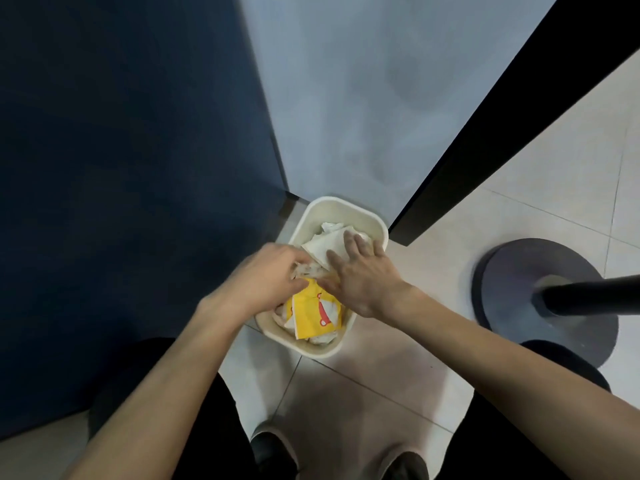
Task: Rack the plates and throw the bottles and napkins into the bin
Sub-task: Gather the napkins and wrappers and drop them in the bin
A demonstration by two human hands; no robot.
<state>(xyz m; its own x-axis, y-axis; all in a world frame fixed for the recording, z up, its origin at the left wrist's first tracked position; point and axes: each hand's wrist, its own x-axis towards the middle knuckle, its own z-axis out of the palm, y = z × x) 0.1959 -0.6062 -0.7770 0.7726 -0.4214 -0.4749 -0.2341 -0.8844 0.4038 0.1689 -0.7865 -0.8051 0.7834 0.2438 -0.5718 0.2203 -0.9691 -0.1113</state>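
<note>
As both hands sit in the bin (346, 201), the right hand (363, 275) lies flat on the napkin (323, 247) at the far end, fingers spread, napkin directly beneath them. The left hand (266, 271) curls beside it; blur hides whether it grips anything.

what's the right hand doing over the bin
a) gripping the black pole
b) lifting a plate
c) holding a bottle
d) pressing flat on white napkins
d: the right hand lies with straight fingers on the white napkins piled in the bin, with no bottle or plate in view.
</note>
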